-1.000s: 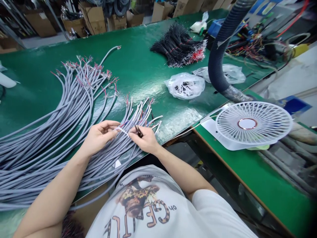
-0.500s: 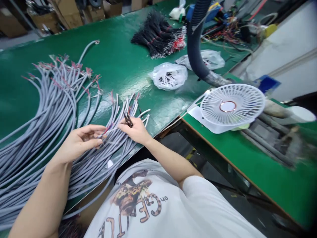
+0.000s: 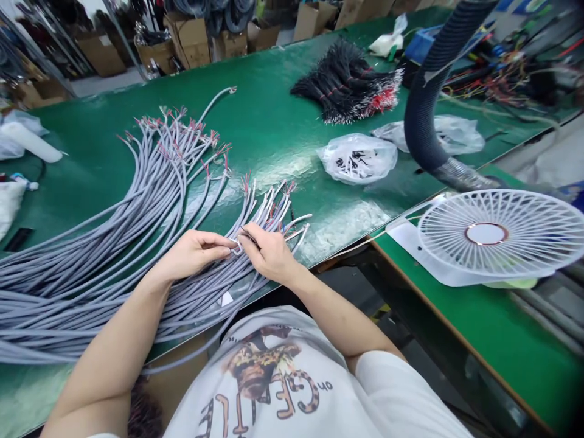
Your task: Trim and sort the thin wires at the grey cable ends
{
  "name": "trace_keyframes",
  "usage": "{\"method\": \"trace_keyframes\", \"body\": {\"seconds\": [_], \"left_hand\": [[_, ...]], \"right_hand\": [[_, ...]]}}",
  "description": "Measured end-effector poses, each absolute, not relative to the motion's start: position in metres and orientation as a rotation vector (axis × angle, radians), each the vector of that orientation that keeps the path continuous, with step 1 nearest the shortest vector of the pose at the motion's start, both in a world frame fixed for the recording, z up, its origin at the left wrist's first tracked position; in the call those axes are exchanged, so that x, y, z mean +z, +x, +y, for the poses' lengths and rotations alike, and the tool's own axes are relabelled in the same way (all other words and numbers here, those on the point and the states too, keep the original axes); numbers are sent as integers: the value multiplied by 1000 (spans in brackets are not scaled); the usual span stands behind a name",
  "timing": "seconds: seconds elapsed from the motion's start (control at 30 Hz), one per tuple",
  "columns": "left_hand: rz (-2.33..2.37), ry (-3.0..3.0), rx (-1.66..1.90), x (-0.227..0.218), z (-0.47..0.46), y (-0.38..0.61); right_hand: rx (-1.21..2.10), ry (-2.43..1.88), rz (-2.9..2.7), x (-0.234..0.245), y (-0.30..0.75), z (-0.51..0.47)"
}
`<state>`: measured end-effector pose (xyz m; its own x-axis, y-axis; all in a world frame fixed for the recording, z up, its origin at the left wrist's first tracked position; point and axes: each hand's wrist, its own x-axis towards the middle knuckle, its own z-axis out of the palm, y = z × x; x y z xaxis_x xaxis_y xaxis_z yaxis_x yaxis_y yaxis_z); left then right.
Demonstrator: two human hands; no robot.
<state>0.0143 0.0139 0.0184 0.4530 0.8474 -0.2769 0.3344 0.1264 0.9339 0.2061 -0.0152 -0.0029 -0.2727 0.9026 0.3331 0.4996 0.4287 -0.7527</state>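
A big fan of grey cables (image 3: 114, 243) with stripped red and blue wire ends lies across the green table (image 3: 255, 128). My left hand (image 3: 194, 252) pinches the end of one grey cable near the table's front edge. My right hand (image 3: 269, 250) is closed right beside it, fingertips meeting the left hand's at the same cable end. A thin dark tool seems to lie in the right fingers, though it is mostly hidden. A smaller group of cable ends (image 3: 278, 204) lies just beyond both hands.
A white fan (image 3: 497, 234) lies on the lower green bench at right. A dark ribbed hose (image 3: 429, 97) comes down behind it. Two plastic bags (image 3: 358, 158) and a black wire bundle (image 3: 347, 82) sit farther back. Cardboard boxes line the far edge.
My hands, spread apart half a second ago, have come back together at one cable end. The camera view swung left and back.
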Motion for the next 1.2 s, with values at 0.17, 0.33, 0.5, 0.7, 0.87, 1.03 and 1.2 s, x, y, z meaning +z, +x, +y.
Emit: {"method": "trace_keyframes", "body": {"seconds": [0.17, 0.33, 0.5, 0.7, 0.87, 1.03, 1.2], "left_hand": [[1197, 1475, 666, 18, 22, 7], [1291, 1400, 873, 17, 34, -6], [1165, 1496, 461, 18, 34, -13], [952, 1571, 155, 26, 24, -16], [963, 1482, 240, 18, 12, -18], [1059, 1510, 450, 12, -4, -3], [1001, 1547, 482, 17, -11, 4]], "right_hand": [[697, -1194, -1882, -3, 205, -19], [734, -1164, -1809, 3, 204, -19], [734, -1190, -1856, 4, 205, -17], [598, -1220, -1987, 10, 206, -13], [585, -1143, -2048, 24, 211, -13], [313, -930, -2378, 42, 212, -20], [324, -544, -2677, 63, 210, -16]]}}
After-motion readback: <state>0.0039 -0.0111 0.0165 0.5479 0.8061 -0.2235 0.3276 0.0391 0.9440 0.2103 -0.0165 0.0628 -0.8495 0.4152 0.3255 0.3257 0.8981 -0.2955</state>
